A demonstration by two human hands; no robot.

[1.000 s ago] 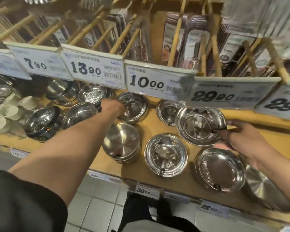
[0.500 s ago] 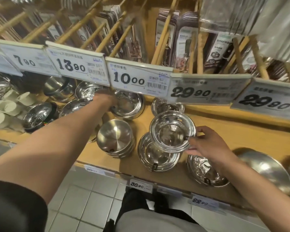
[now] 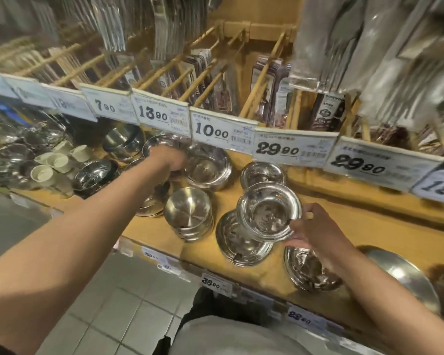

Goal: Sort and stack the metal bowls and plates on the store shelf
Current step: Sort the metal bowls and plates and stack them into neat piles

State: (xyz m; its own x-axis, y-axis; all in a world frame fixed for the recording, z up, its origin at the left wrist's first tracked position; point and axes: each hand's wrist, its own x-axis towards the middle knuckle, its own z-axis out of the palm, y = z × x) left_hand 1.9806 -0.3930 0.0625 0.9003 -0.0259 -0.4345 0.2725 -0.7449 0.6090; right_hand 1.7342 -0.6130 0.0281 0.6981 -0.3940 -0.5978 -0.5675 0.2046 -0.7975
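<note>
Store shelving of pale wood fills the frame, with price tags (image 3: 217, 131) strung across the middle and packaged utensils hanging above them. On the shelf (image 3: 356, 226) sit scattered steel bowls. At centre right the right hand (image 3: 315, 237) pinches the rim of a shiny bowl (image 3: 268, 210), thumb and fingers curled round its right edge, holding it tilted just above a wider bowl (image 3: 241, 245) at the shelf's front edge. Left of that stands an upturned stack (image 3: 189, 213), and at lower right lies another bowl (image 3: 310, 274), partly under the wrist. The left hand (image 3: 171, 160) reaches to centre left under the tags, beside a deep bowl (image 3: 207, 170); motion blur hides whether it grips anything. The risk, as I judge it, lies in the one-sided pinch: a slick rim could slip and the bowl clatter onto the one beneath, or seat crookedly if sizes differ. The wider bowl sits close to the lip, so a knock might push it off.
</note>
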